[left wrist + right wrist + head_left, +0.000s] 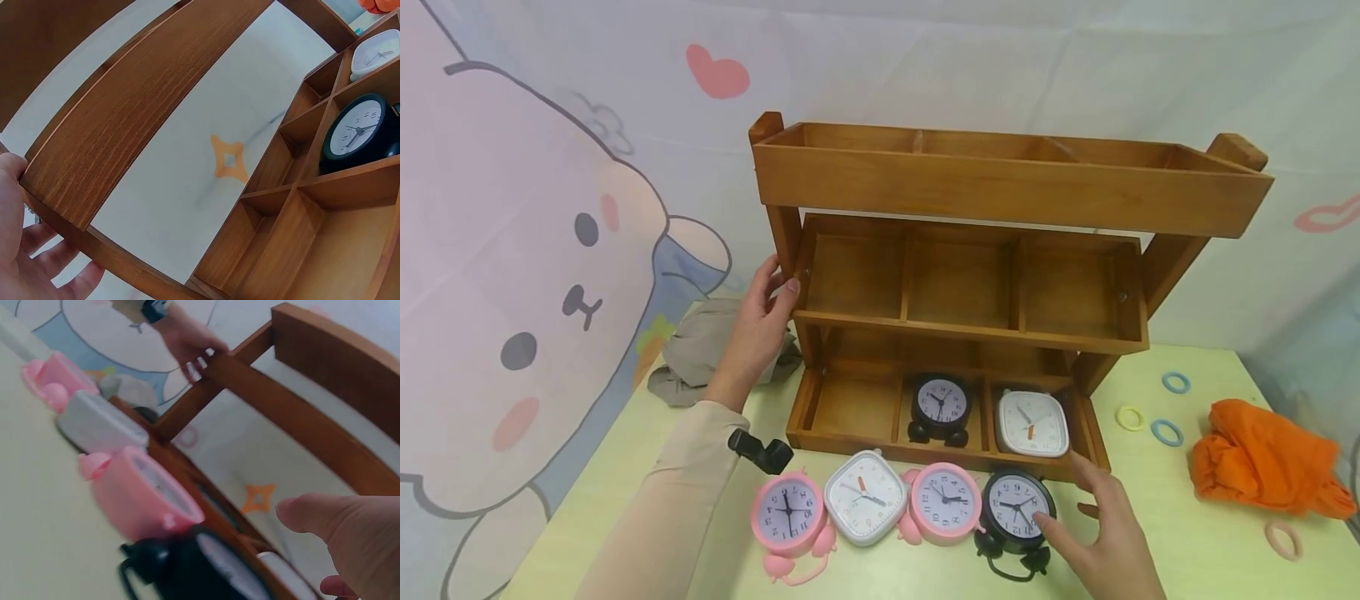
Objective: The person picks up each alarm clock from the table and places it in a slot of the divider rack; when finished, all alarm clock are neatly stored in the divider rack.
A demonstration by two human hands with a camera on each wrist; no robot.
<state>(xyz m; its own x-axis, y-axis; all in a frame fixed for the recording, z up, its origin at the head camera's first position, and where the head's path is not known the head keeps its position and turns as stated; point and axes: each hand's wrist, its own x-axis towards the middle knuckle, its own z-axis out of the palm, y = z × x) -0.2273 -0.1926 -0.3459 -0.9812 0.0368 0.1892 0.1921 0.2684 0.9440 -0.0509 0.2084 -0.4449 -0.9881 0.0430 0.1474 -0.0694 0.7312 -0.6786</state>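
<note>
My left hand [763, 321] grips the left end of the middle tier of a brown wooden shelf [1000, 185], thumb on one side and fingers on the other. My right hand [1108, 533] is at the right end of a front row of alarm clocks, thumb and forefinger apart. Its thumb overlaps the face of a black twin-bell clock [1013, 502] in the head view. Left of that lie a pink clock [946, 500], a white square clock [865, 497] and another pink clock [787, 510]. On the bottom tier are a black clock [940, 402] in the middle compartment and a white clock [1032, 423] in the right one.
An orange cloth [1262, 458] lies on the table's right side, near blue rings [1167, 432], a yellow ring [1130, 418] and a pink ring [1283, 542]. A grey-beige cloth [696, 350] is behind my left forearm. A printed curtain [1000, 58] hangs behind the shelf.
</note>
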